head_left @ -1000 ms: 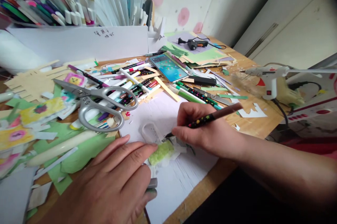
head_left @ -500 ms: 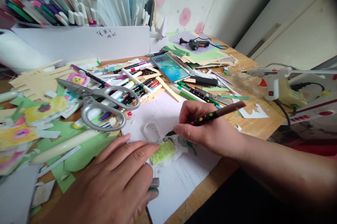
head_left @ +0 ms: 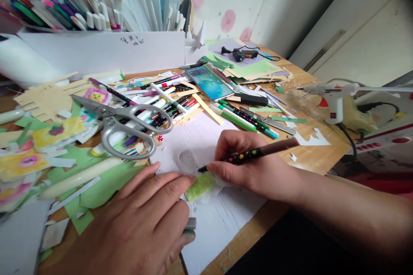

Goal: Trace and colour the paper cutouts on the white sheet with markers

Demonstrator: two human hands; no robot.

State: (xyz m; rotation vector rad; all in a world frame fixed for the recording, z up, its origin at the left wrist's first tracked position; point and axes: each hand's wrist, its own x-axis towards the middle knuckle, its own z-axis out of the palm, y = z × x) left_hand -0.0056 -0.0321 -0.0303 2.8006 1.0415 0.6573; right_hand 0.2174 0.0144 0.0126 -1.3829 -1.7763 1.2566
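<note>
My right hand (head_left: 245,165) is closed round a black pen (head_left: 248,155) with coloured dots and a brown end; its tip points down-left at a small translucent piece (head_left: 188,162). Just below the tip is a fuzzy light-green piece (head_left: 200,186) on white material, lying over a white sheet (head_left: 219,227). My left hand (head_left: 142,219) presses a fingertip on the green piece's left edge. A grey-capped pen (head_left: 191,224) sticks out from under its curled lower fingers, so this hand is closed on it, as far as I can see.
Large grey scissors (head_left: 129,124) lie on scattered pens at the left. Behind them stands a white box (head_left: 103,53) of markers. A phone (head_left: 209,83) rests at centre back. A white glue gun (head_left: 335,94) is at the right. Green paper scraps (head_left: 106,184) cover the left side.
My right hand and the pen have shifted slightly left, the pen tip now nearer my left fingertip. My left hand looks nearly unchanged.
</note>
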